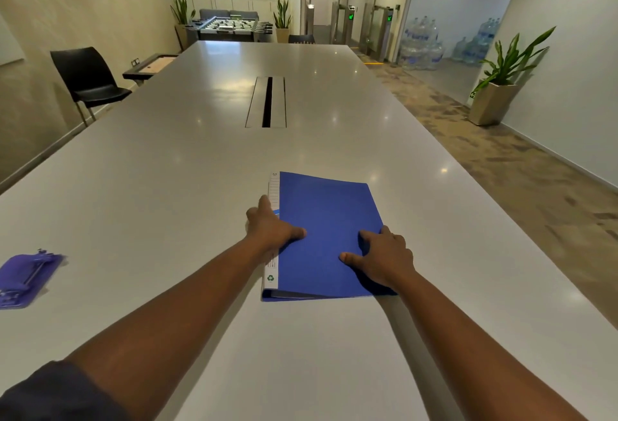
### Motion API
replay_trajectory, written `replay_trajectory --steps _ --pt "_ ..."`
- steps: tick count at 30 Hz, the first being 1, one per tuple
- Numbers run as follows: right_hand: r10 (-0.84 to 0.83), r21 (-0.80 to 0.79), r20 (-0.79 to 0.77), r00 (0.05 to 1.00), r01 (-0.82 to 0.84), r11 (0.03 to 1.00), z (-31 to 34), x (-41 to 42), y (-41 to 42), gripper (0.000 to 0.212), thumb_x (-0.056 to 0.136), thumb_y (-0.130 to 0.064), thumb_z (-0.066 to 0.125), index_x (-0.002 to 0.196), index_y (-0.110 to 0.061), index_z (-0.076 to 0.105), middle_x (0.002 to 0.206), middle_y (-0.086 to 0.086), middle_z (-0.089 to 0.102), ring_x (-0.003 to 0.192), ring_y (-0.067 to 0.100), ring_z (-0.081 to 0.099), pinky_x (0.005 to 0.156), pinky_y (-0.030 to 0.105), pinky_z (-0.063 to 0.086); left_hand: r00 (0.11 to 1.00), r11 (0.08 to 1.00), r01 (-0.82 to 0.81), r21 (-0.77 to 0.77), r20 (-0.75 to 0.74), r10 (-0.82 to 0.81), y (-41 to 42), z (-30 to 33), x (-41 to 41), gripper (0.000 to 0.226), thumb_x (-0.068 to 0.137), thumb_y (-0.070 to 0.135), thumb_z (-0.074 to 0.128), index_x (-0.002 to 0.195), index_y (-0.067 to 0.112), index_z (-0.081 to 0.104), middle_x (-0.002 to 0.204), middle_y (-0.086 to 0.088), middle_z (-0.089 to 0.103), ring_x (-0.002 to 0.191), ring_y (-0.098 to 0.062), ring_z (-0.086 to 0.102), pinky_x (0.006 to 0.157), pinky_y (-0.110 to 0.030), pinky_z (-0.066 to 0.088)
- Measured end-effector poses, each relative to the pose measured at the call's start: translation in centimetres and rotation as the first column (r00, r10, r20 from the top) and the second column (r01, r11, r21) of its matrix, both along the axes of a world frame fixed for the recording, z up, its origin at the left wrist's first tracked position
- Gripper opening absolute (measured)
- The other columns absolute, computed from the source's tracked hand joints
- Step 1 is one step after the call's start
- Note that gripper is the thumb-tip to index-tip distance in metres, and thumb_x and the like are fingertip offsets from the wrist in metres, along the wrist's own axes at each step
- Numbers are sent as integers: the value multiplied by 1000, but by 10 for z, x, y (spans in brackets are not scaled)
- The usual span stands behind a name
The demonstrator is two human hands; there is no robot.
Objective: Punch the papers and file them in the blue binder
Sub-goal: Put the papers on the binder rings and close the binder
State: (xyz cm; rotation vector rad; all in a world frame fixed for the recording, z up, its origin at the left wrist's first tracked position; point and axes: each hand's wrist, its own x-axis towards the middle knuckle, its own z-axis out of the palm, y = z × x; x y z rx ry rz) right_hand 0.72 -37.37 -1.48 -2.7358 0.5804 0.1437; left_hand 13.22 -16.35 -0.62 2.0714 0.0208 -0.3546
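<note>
Solid royal-blue card binder (329, 236), plain cover w/ no pattern; its spine label (273, 246) is white w/ a green recycle mark. Violet plastic hole punch (25, 278) far left. Glossy pale-grey tabletop (167, 169), unpatterned. Black plastic chair (88, 77) beyond.

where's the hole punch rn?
In the head view the purple hole punch sits on the table at the far left edge of the frame, well left of the closed blue binder and apart from both hands.
</note>
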Motion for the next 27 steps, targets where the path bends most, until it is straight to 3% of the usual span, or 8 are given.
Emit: replay_trajectory --steps 3,5,8,14,21,23,27 --pt "9 -13 -8 1000 -9 1000 1 1 -1 66 82 -79 58 126 -30 55 127 6 50 120 33 47 93 43 44 957 907 -224 -356 -258 135 6 10 11 83 59 9 94 127 4 46 119 -21 64 92 -40 73 75 -58 62" --pt "9 -12 -9 1000 -9 1000 1 1 -1 67 82 -79 59 128 -30 55 128 5 50 120 32 47 93 42 44 929 866 -256 -429 -358 98 11 16 13 59 73 1 87 123 -6 56 105 -25 73 80 -38 76 68 -53 63" --pt "7 -15 -3 1000 -7 1000 0 0 -1 69 81 -79 59 130 -31 54 128 4 51 120 31 47 92 42 45 930 888 -176 -425 -368 8 13 21 12 40 83 5 80 119 -2 64 98 -19 76 70 -29 75 59 -40 63" --pt "8 -6 9 1000 -8 1000 1 -1 -3 73 81 -79 59 137 -32 51 131 3 51 123 31 47 94 43 45 938 876 -75 -477 -331 -100 11 15 3 59 85 17 81 127 16 41 115 -22 69 95 -38 75 83 -57 61" --pt "-2 53 44 999 0 999 -2 -6 -7 96 70 -89 56 147 -34 43 139 -1 50 128 30 48 100 48 49 944 848 -121 -516 -324 -62 16 4 -6 56 87 9 78 127 19 40 118 -22 66 86 -36 75 71 -51 63" --pt "-24 120 81 996 14 993 -1 -9 -7 105 63 -91 56 147 -30 43 138 -3 52 127 28 51 99 48 51 952 835 -118 -538 -301 -60 17 5 -11 55 87 8 77 127 18 40 117 -22 65 84 -36 74 69 -50 63" --pt "-162 416 198 967 67 907 4 -8 -11 112 65 -74 81 155 -25 35 151 -3 48 138 28 50 109 50 47 966 805 -109 -584 -254 -53 28 11 -12 60 86 4 77 132 17 40 119 -23 65 91 -41 73 74 -54 63"
